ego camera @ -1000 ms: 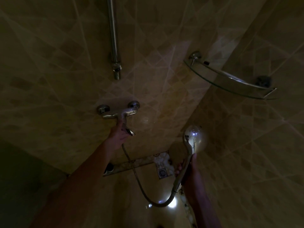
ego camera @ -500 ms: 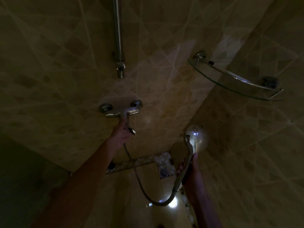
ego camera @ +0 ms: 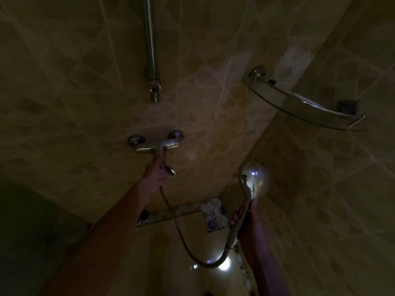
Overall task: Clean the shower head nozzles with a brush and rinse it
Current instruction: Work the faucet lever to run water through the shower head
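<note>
The chrome shower head (ego camera: 255, 180) stands upright low in the tiled corner, its handle wrapped by the right hand's (ego camera: 249, 223) fingers (ego camera: 233, 216). Its hose (ego camera: 177, 229) loops down and back up to the wall mixer tap (ego camera: 156, 144), whose lever (ego camera: 165, 165) the left hand (ego camera: 155, 177) grips. A glass corner shelf (ego camera: 299, 103) hangs above.

Dim tiled shower corner, left hand (ego camera: 157, 175) gripping the lever of the chrome wall-mounted mixer tap (ego camera: 156, 144), right hand (ego camera: 245, 221) holding the round chrome shower head (ego camera: 255, 180) upright by its handle, ribbed metal hose (ego camera: 181, 233) looping between them, curved glass corner shelf (ego camera: 299, 105) hanging upper right.
</note>
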Available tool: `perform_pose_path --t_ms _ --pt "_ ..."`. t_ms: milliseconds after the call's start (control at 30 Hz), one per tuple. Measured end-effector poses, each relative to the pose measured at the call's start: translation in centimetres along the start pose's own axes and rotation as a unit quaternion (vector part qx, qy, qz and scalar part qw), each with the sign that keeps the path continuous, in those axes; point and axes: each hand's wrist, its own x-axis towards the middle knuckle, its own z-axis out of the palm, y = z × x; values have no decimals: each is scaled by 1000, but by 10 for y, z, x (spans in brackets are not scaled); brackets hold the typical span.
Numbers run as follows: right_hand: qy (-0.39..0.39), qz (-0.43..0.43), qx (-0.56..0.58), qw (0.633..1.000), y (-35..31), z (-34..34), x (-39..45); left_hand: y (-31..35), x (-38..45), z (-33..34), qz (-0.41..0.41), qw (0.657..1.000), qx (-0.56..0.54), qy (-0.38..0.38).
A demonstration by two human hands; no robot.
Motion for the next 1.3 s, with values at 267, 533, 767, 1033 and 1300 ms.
perform_pose_path --t_ms 267,533,767,1033,1300 --pt "-1 -1 25 1000 0 -3 -2 -2 1 -1 9 1000 3 -4" --pt "9 -9 31 999 2 -6 -2 1 0 0 2 1000 9 -6" --pt "14 -5 17 1000 3 -9 -5 -1 3 -10 -32 999 1 -41" --pt "15 5 14 1000 1 -2 -6 22 -13 5 -46 998 -8 -40" --pt "11 2 14 1000 -1 -2 -1 31 -14 11 -62 996 -56 -29"
